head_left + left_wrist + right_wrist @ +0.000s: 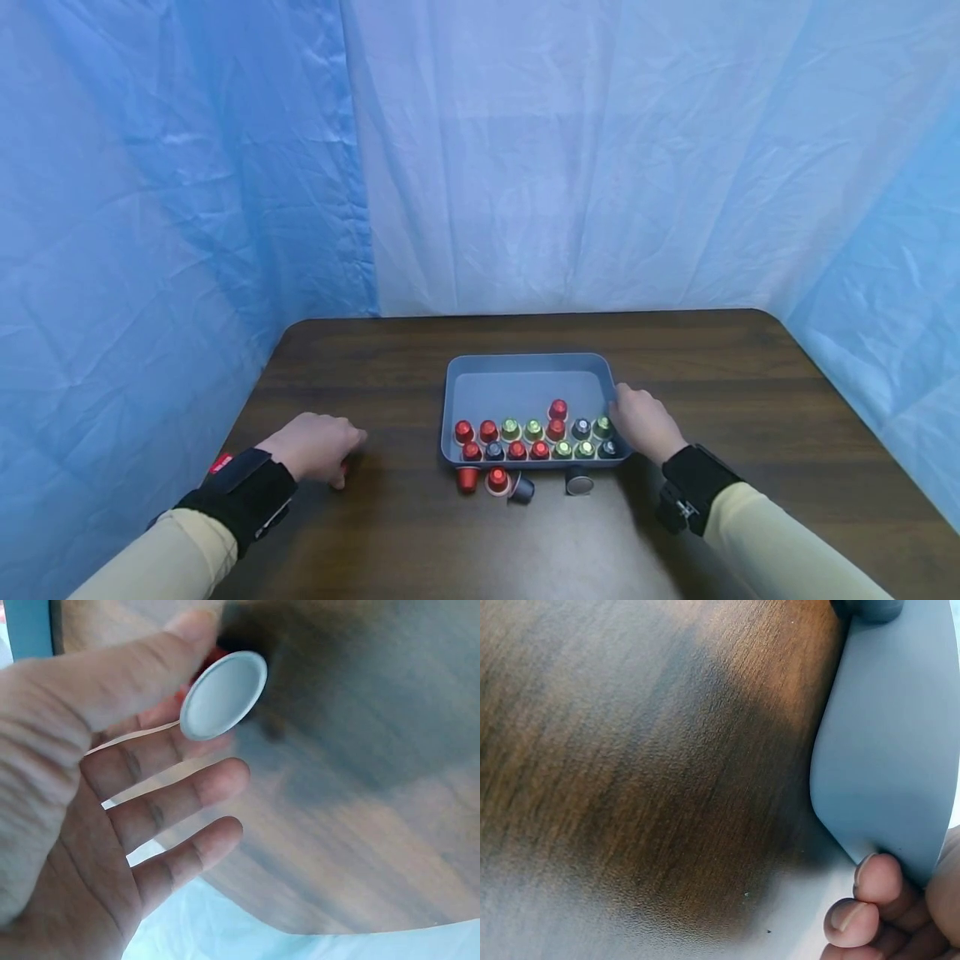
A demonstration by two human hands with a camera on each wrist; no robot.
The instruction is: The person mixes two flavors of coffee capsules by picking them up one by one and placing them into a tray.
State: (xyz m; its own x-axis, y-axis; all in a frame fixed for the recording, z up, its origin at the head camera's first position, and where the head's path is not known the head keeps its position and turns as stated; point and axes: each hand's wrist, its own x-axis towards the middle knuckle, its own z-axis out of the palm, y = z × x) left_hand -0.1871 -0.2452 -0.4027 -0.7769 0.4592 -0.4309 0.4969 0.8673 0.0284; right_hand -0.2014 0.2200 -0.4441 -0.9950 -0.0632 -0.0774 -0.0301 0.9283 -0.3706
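My left hand [318, 446] is above the table, left of the tray. In the left wrist view, thumb and index finger pinch a red coffee capsule [223, 697], its pale round lid facing the camera; the other fingers are spread. A blue-grey tray [517, 385] lies mid-table, holding red, green and dark capsules in rows along its near side. My right hand [647, 421] grips the tray's right edge. In the right wrist view, curled fingertips [877, 877] press low against the tray's outer wall [889, 735], with the thumb side partly out of frame.
Before the tray's near edge are a red capsule [467, 479], another red one [497, 480], a dark one on its side [522, 489] and a dark one showing its lid [579, 482]. Blue sheeting [585, 167] hangs behind and beside the dark wooden table [750, 400].
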